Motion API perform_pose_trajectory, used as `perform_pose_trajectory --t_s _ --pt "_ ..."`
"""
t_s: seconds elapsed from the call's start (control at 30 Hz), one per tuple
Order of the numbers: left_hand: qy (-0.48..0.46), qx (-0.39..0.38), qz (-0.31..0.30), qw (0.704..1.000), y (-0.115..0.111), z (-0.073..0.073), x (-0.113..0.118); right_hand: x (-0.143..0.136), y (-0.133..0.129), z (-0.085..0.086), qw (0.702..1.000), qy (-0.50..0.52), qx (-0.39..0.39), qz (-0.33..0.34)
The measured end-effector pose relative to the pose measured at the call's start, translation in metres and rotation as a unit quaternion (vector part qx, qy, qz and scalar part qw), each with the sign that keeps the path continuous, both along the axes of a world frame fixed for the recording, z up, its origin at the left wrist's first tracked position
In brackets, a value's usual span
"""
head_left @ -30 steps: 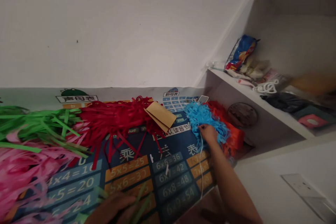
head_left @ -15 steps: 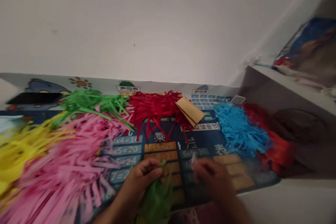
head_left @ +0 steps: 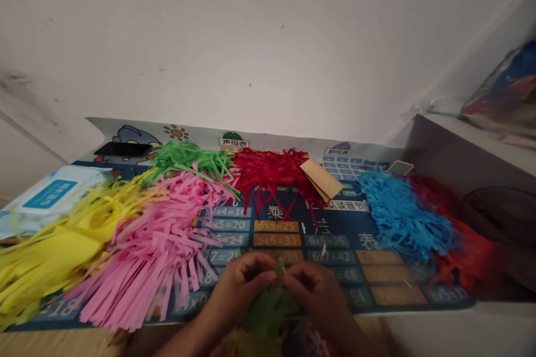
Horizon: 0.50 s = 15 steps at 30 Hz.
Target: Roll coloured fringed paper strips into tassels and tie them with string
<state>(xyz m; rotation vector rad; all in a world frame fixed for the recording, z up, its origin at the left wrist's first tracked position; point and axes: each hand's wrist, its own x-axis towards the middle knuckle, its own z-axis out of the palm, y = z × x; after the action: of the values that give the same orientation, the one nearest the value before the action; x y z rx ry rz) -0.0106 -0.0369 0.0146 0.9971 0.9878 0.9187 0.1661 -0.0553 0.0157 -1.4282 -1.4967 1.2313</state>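
Flat printed mat (head_left: pixel 337 257); left hand (head_left: pixel 245 279), right hand (head_left: pixel 318 287) pinching limp green fringe (head_left: pixel 264 312), perhaps paper, at top.

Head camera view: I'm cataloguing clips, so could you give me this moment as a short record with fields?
Left hand: pinches the top of a green strip bundle
Right hand: fingertips at the bundle's top, meeting the left's; exact hold blurred
Surface: mat printed with multiplication tables
Left side: wipes packet, yellow strips, pink strips
Far edge: black slab, green strips, red strips
On red strips: folded brown paper
Right side: blue strips
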Motion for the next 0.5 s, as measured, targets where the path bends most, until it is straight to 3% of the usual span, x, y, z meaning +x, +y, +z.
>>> perform_pose_trajectory --t_s 0.1,0.2,0.33,0.4,0.5 --pt "0.137 0.109 -0.033 0.984 -0.009 0.005 -0.004 0.001 -0.006 0.003 0.997 0.067 -0.033 0.031" --pt "0.213 0.199 -0.052 0.955 -0.021 0.008 -0.007 -0.002 -0.013 0.002 0.99 0.129 -0.045 0.045" --pt "0.282 0.258 -0.05 0.923 -0.04 0.006 -0.009 -0.017 -0.024 -0.008 0.996 0.072 -0.001 0.046" --pt "0.316 0.268 -0.034 0.909 -0.049 0.004 -0.012 -0.018 -0.029 -0.008 0.998 0.059 0.032 0.019" --pt "0.321 0.32 -0.048 0.89 -0.059 0.004 -0.022 0.015 -0.037 0.013 0.98 0.186 0.015 -0.068"
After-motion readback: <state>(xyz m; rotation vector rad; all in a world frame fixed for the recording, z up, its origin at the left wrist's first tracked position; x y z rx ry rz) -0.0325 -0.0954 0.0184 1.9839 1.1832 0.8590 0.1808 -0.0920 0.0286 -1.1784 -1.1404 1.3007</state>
